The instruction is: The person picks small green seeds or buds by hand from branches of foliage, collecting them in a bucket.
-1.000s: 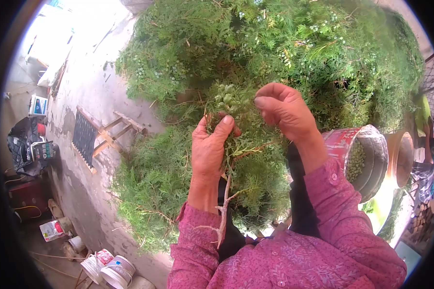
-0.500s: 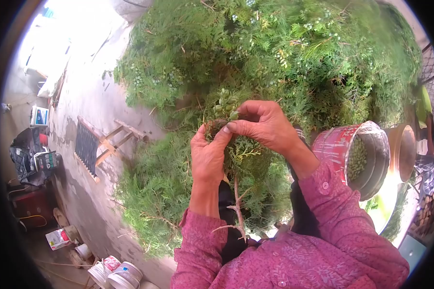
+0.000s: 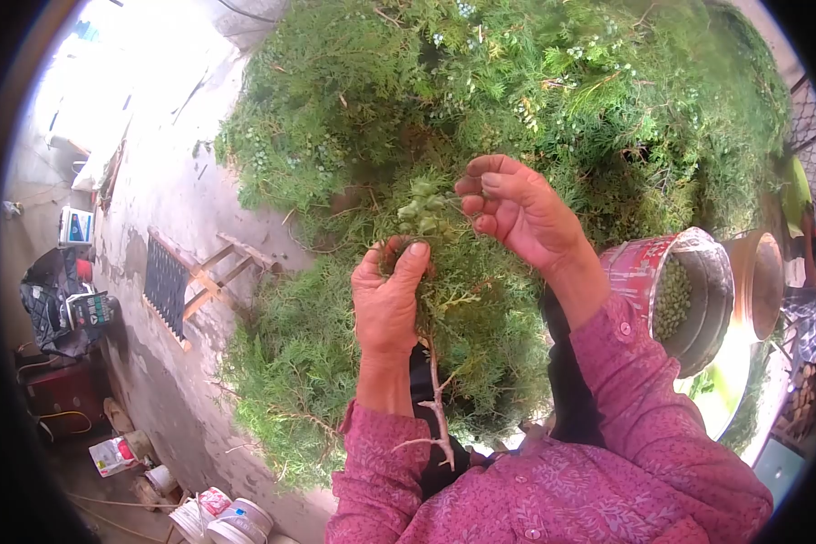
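Note:
My left hand (image 3: pixel 388 304) is closed around a leafy sprig, thumb on top; its bare woody stem (image 3: pixel 439 399) hangs down toward my lap. Pale green seed cones (image 3: pixel 423 207) cluster just above those fingers. To the right of the cones is my right hand (image 3: pixel 528 213), raised with its fingers loosely curled and apart, and nothing shows in it. Heaped green conifer branches (image 3: pixel 335 109) lie beneath and beyond both hands. A red and white bucket (image 3: pixel 635 272) at the right holds many small green cones (image 3: pixel 673 299).
A folding stool (image 3: pixel 177 281) with a dark woven seat lies on the concrete floor at the left. White buckets (image 3: pixel 236 521) stand at the lower left, below a dark bag (image 3: pixel 50 295). Beside the red bucket is a tan pot (image 3: pixel 757 286).
My right hand has let go of the sprig and moved up and to the right, its fingers parting. My left hand keeps its hold, with the stem shifted slightly left.

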A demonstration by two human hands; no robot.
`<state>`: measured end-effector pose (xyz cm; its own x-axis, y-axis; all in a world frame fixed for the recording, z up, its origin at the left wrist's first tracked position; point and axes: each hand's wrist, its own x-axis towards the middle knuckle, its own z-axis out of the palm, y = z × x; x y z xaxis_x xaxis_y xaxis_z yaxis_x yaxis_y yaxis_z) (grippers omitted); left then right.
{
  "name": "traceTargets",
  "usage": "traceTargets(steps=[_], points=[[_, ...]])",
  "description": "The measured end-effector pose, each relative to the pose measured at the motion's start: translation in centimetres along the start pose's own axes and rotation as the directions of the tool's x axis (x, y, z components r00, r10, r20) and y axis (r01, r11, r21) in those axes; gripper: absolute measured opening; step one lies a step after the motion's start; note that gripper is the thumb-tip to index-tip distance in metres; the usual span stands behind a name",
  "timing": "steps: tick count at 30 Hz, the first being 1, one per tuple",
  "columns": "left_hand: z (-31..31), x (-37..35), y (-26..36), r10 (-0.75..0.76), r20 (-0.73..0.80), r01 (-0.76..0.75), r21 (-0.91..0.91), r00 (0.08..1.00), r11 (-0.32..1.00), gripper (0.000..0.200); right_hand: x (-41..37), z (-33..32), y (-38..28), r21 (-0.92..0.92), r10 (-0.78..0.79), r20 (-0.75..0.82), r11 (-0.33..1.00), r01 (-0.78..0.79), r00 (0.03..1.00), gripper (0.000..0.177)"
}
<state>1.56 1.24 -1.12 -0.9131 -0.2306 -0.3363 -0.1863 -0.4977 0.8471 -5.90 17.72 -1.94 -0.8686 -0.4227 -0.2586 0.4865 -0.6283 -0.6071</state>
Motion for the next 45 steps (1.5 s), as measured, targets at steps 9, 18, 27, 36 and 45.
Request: traceTargets(steps=[9, 18, 27, 36, 45], points=[[-0.2, -0.4, 0.5, -0.091, 0.085, 0.092, -0.01, 0.992, 0.996, 0.018, -0.4, 1.2, 1.0, -0.463, -0.016, 0.125, 0.883, 0.072, 0.992, 0.043], [-0.4, -0.4, 0.5, -0.129, 0.099, 0.129, 0.011, 0.987, 0.992, 0.015, -0.9, 2.7, 1.1, -0.524, 0.06, 0.15, 0.851, 0.028, 0.987, 0.036], [-0.4, 0.0, -0.2, -0.062, 0.125, 0.063, -0.008, 0.99, 0.998, 0.011, -0.6, 3.0, 4.1, -0.553, -0.288, 0.105, 0.779, 0.296, 0.952, 0.041], [0.1, -0.2, 0.0, -0.089, 0.132, 0.093, -0.025, 0.987, 0.995, 0.014, -0.7, 2.9, 3.5, -0.654, -0.273, 0.093, 0.709, 0.265, 0.958, 0.049], [1.4, -0.8, 0.7, -0.187, 0.098, 0.197, -0.107, 0.977, 0.974, 0.011, -1.2, 3.3, 3.1, -0.618, -0.267, 0.1, 0.738, 0.271, 0.958, 0.038]])
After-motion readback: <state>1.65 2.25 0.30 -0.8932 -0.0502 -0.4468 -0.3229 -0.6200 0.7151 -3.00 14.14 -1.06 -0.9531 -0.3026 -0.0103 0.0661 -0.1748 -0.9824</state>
